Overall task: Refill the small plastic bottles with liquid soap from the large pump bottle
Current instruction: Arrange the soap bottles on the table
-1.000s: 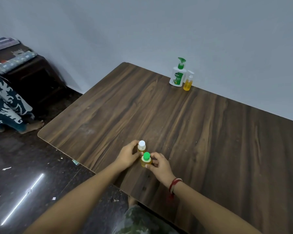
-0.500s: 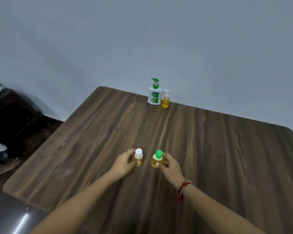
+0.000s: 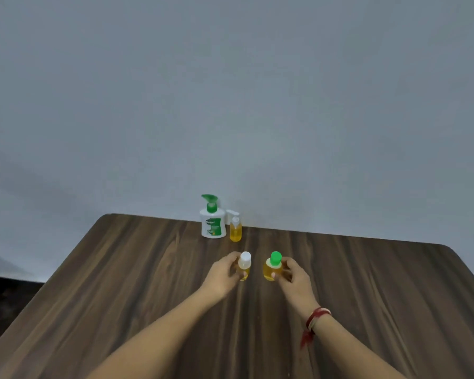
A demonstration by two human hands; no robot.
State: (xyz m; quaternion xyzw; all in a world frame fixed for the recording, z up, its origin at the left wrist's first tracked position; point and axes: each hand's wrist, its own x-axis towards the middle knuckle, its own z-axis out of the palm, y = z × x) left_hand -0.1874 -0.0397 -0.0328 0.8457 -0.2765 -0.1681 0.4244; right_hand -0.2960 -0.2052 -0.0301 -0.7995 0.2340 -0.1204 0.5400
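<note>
My left hand (image 3: 222, 274) grips a small bottle with a white cap (image 3: 244, 265), yellow liquid inside. My right hand (image 3: 292, 274) grips a small bottle with a green cap (image 3: 272, 266), also holding yellow liquid. Both bottles stand upright on the wooden table (image 3: 148, 283), a short gap between them. Beyond them, by the wall, stands the large white pump bottle (image 3: 213, 218) with a green pump head. A small yellow bottle with a white pump (image 3: 235, 228) stands touching its right side.
A plain grey wall rises right behind the table's far edge. The table's rounded corners show at far left and far right. Dark floor lies off the left edge. A red thread band sits on my right wrist (image 3: 316, 317).
Both hands have slid the two small bottles farther from me, toward the pump bottle, and spread them apart. The view has tilted up, away from the floor and furniture on the left.
</note>
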